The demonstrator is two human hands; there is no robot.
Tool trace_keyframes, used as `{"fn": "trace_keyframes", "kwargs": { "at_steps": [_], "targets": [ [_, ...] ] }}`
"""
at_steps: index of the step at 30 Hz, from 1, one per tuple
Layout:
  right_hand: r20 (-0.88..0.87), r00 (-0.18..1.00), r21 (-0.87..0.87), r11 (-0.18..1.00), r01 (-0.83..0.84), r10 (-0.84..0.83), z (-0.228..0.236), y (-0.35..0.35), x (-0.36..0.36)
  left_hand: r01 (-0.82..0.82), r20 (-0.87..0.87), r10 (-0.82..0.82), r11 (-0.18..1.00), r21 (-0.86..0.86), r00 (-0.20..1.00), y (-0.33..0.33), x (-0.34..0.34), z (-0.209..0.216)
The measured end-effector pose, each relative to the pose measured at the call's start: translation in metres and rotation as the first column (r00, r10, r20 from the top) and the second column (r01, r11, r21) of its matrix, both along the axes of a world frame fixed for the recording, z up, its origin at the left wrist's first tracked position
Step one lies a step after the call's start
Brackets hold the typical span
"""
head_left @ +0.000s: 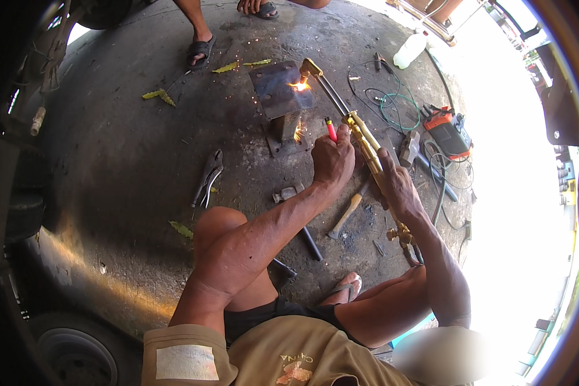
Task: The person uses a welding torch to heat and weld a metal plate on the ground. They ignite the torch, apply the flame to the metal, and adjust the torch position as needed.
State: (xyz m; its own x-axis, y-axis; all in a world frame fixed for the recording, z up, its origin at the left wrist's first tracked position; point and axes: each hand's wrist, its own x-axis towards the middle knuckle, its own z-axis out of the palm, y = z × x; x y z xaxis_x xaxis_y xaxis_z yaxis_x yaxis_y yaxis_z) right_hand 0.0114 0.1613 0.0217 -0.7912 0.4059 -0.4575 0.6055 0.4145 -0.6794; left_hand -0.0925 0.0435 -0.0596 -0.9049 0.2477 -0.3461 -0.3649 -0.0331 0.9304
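Looking at a brass cutting torch slanted above the concrete floor, nozzle end right up at a dark steel plate with holes in it, with a bright flame on the plate's right side. Got the right hand wrapped around the rear of the torch body, fingers curled in with no real gap. Got the left hand farther forward against the brass, fingers folded tight around a red stick, marker or lighter, can't tell which, and can't make out any real grip on the torch itself. Not loving that stick so near the heat: could soften or flare up from stray spatter. Could also swing the flame off line from a loose front hold, or from a snag on the hoses at the back. Sparks around the steel post under the plate too, so could easily burn bare skin, like on another person's sandalled foot beyond. Out to the right, cables and a plastic bottle, both bad places for hot spatter. Nearer, locking pliers at left and a wooden-handled tool at right.
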Motion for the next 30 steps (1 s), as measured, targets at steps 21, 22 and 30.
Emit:
{"fn": "trace_keyframes", "kwargs": {
  "at_steps": [21,22,30],
  "targets": [
    [-0.011,1.0,0.005,1.0,0.02,-0.02,-0.001,-0.003,-0.002,-0.017,-0.075,0.012,0.998,-0.068,0.997,0.001,-0.002,-0.003],
    [-0.008,1.0,0.006,1.0,0.009,-0.009,-0.002,-0.002,-0.003,-0.022,-0.068,0.019,0.998,-0.052,0.998,0.001,-0.002,-0.003],
    [-0.021,0.999,0.002,1.0,-0.027,0.027,-0.001,-0.001,-0.002,-0.054,-0.045,0.05,0.995,-0.079,0.998,0.0,-0.001,0.004]
  ]
}}
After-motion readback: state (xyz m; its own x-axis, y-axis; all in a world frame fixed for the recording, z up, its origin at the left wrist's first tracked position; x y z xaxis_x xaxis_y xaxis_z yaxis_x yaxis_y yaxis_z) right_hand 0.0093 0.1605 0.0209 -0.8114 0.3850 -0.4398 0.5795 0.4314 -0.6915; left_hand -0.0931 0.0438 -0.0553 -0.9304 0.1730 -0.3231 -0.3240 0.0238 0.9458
